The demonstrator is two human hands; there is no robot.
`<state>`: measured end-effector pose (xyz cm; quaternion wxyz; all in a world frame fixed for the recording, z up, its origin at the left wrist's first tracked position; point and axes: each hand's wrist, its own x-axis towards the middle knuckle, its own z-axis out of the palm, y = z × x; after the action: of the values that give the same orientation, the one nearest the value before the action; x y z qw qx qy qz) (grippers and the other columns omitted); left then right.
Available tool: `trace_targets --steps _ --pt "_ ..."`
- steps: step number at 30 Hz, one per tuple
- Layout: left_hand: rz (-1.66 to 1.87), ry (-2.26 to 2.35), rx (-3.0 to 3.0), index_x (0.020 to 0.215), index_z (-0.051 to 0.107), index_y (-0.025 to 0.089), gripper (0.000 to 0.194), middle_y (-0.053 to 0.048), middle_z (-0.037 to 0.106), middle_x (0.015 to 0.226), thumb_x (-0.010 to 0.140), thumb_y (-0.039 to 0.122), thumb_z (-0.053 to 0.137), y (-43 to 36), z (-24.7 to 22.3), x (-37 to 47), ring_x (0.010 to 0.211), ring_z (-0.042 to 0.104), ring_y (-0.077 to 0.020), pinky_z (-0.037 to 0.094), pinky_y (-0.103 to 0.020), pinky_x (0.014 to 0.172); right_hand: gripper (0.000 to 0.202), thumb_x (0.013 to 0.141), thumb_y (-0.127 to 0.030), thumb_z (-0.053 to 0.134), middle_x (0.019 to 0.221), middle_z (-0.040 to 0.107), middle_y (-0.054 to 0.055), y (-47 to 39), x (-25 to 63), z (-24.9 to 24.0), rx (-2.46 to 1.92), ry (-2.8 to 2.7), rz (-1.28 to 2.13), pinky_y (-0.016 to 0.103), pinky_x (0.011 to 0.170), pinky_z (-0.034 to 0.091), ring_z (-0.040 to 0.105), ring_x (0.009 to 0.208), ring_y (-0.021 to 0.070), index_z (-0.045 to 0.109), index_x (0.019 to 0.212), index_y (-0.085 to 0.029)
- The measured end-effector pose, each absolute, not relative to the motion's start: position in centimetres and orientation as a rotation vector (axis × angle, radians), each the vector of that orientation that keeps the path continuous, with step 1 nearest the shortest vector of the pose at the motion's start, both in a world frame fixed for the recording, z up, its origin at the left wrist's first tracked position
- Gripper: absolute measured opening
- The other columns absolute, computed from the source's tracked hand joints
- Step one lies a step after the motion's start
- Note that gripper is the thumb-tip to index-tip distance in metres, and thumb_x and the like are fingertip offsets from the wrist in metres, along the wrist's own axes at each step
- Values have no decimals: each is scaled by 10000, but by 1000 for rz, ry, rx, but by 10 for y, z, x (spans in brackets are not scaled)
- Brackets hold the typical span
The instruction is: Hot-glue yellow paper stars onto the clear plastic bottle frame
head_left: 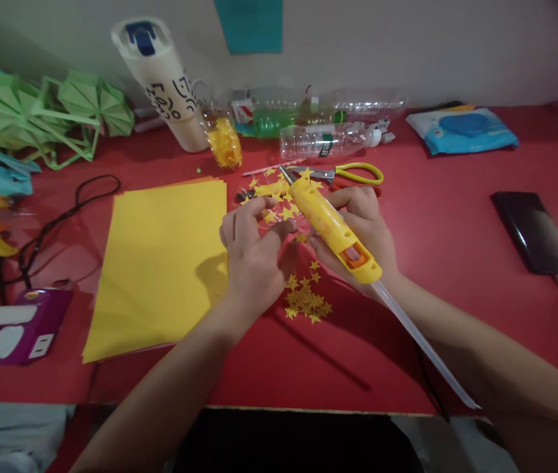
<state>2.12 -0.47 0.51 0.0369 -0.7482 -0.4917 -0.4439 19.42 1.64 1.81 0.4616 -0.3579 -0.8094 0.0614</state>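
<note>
My right hand is wrapped around a yellow hot glue gun. Its metal nozzle points up and left, and a long clear glue stick sticks out of its back end. My left hand hovers beside the nozzle with thumb and index finger apart; I see nothing between them. Beyond and under the hands lie scattered yellow paper stars, partly hidden by fingers and gun. A small heap of yellow stars rests nearer to me, between my wrists.
Yellow paper sheets lie stacked at left. Behind are scissors, plastic bottles, a white tumbler and a wipes pack. A phone is at right. A purple power strip and black cable occupy the left.
</note>
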Motion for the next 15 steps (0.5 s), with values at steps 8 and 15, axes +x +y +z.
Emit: trace_targets --steps 8,15 --pt "-1437 -1493 -2336 872 647 226 55 -98 563 1176 846 273 634 -6 4 22 1061 475 -272 386 -441 897 150 897 -352 598 876 589 18 12 186 14 -973 -1949 148 436 788 446 527 860 214 554 785 -263" --pt "-1390 -1458 -2354 851 639 205 64 -115 573 1149 794 193 664 -7 9 22 1045 504 -274 433 -442 862 184 913 -347 589 872 587 22 11 184 17 -1006 -1943 119 395 752 464 519 838 194 525 773 -246"
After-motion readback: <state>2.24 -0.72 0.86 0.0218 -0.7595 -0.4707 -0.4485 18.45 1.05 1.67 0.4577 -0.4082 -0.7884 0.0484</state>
